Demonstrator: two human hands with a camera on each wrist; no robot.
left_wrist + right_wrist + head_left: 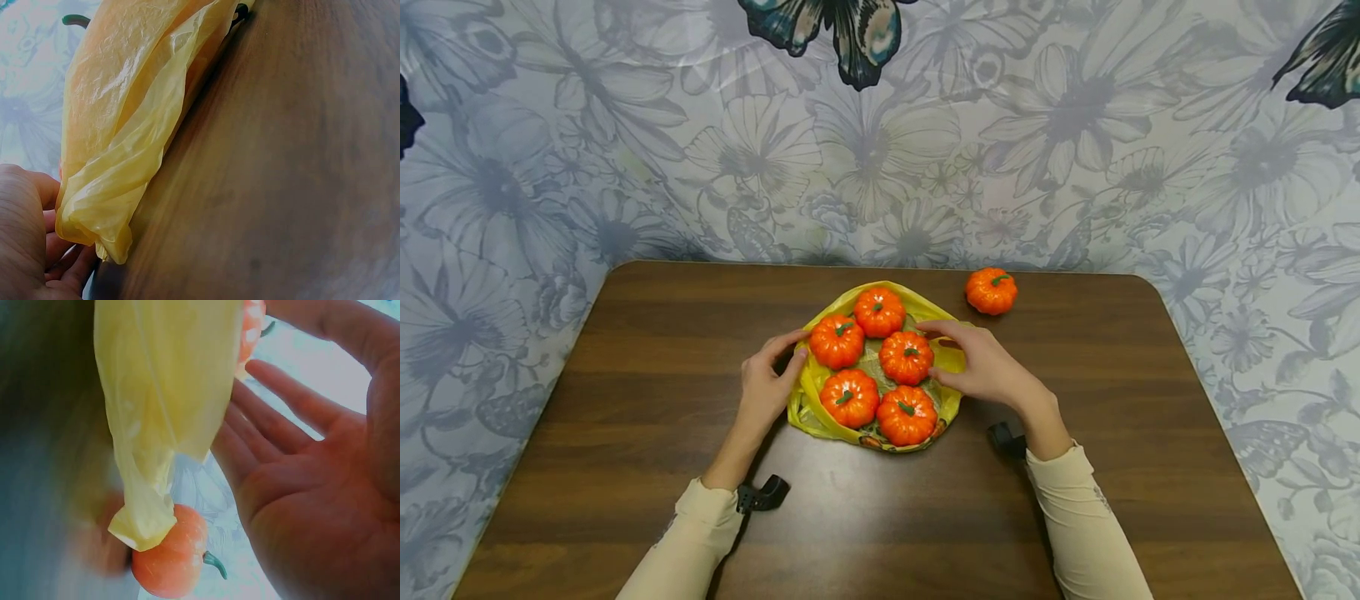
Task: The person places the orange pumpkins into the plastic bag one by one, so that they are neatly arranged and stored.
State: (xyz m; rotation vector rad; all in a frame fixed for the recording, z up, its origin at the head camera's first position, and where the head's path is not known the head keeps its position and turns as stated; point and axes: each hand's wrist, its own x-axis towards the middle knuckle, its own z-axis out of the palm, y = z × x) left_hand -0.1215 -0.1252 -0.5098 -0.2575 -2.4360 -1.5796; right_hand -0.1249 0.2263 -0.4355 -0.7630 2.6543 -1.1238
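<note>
A yellow plastic bag [807, 400] lies spread on the table, its rim rolled open around several small orange pumpkins [850, 398] with green stems. At the bag's left rim is my left hand [766, 379], thumb and forefinger apart; in the left wrist view its fingers go partly behind the yellow plastic. My right hand [981, 360] is at the right side, its fingers over the rim near the pumpkin [906, 358] at right. The right wrist view shows that palm with extended fingers, their tips beside the bag [169, 381].
One more orange pumpkin [992, 291] sits outside the bag, at the far edge of the brown wooden table [700, 308]. Behind the table is a wall [880, 183] with floral paper and butterfly decorations. Black camera bands [763, 493] are on both wrists.
</note>
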